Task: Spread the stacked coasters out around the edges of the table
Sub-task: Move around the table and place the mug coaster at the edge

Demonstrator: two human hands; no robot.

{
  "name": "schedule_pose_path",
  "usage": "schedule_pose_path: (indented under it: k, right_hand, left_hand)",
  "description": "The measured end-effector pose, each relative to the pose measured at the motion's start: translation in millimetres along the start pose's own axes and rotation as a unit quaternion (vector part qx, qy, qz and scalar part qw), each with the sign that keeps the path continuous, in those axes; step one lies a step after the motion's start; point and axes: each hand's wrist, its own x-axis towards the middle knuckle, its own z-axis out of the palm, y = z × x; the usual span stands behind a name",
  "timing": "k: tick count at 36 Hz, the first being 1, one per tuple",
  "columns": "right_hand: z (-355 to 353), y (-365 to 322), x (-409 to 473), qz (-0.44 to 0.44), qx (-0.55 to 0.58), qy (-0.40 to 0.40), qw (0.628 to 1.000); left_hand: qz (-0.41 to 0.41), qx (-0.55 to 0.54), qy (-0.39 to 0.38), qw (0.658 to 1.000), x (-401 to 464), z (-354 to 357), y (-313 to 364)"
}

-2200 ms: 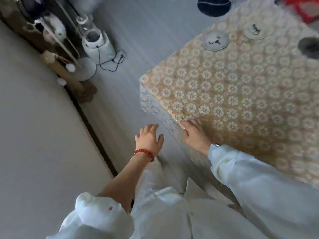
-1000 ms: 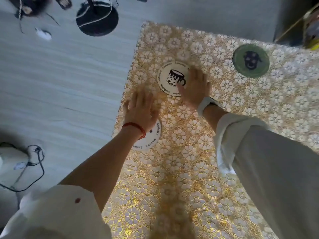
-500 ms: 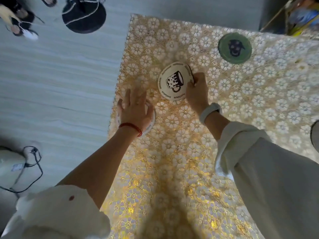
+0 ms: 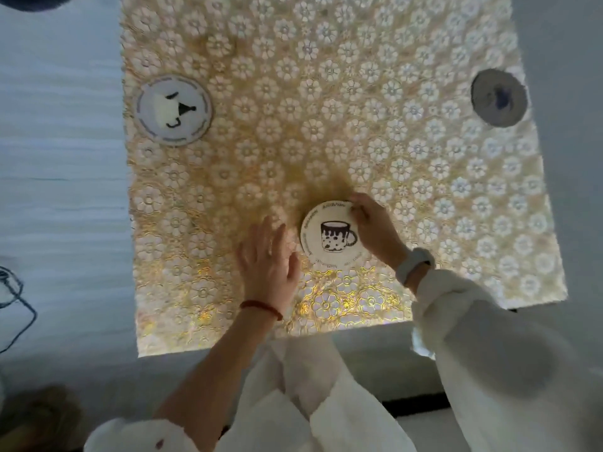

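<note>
A person leans over a table (image 4: 326, 93) with a gold flower cloth on it. The right hand (image 4: 375, 230) holds the right edge of a white coaster with a mug picture (image 4: 331, 238), with its fingers curled around the rim. This coaster sits near the near edge of the table, about in the middle. The left hand (image 4: 267, 259) lies flat and open on the cloth, just to the left of it, holding nothing. Another white coaster (image 4: 173, 110) lies by the left edge. A dark grey coaster (image 4: 498, 97) lies by the right edge, far from the others.
</note>
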Motion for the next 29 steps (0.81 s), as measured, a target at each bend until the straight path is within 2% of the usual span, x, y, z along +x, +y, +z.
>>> schedule_pose_path:
  k: [7,12,15,17,19,22,29]
  right_hand:
    - [-21,38,-44,-0.020,-0.066,-0.035,0.997]
    - [-33,50,-52,-0.010,-0.115,-0.036,0.993]
    - [-37,52,-54,-0.032,-0.124,-0.038,0.991]
    - [-57,75,-59,-0.058,-0.148,-0.039,0.986]
    - [-52,74,-60,-0.058,-0.153,-0.025,0.986]
    - [-52,74,-69,-0.086,-0.152,0.005,0.985]
    - [-44,95,-87,-0.121,-0.282,-0.037,0.951]
  left_hand:
    - [0.082,0.031,-0.066,0.994,-47,25,15]
    - [0.134,0.080,-0.051,0.986,-54,39,29]
    - [0.114,0.084,-0.078,0.987,-51,45,36]
    - [0.098,0.106,-0.068,0.987,-58,61,62]
    - [0.087,0.107,-0.081,0.987,-54,60,56]
    - [0.091,0.133,-0.056,0.985,-53,60,50]
    - [0.086,0.112,-0.056,0.988,-44,58,40]
